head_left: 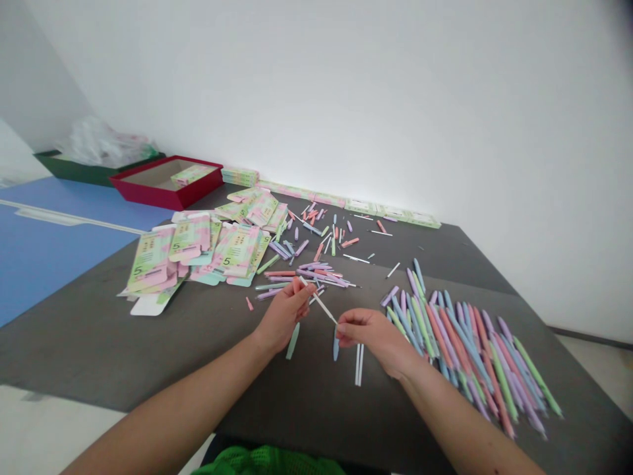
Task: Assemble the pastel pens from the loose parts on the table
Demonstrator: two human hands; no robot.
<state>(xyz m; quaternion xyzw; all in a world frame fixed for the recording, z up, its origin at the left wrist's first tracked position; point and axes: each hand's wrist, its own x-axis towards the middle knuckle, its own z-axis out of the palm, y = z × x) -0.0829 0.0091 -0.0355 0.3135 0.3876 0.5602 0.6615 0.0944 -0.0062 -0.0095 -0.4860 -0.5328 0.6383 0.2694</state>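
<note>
A thin white pen refill (324, 307) slants between my two hands above the dark table (237, 369). The fingers of my left hand (287, 315) are closed near its upper end, and a small coral piece, perhaps a pen part, shows at those fingertips. My right hand (368, 333) pinches the refill's lower end. Just under the right fingertips is a blue pen part (335, 348); whether it touches them I cannot tell. A green pen part (293, 342) lies below my left hand. Two white refills (359, 365) lie side by side near my right wrist.
Many assembled pastel pens (465, 343) lie heaped at the right. Loose pen parts (321, 274) spread beyond my hands. Flat printed cartons (198, 254) overlap at the left. Behind them stand a red box (171, 191) and a green tray (84, 170) with plastic bags. Cartons (366, 206) line the wall.
</note>
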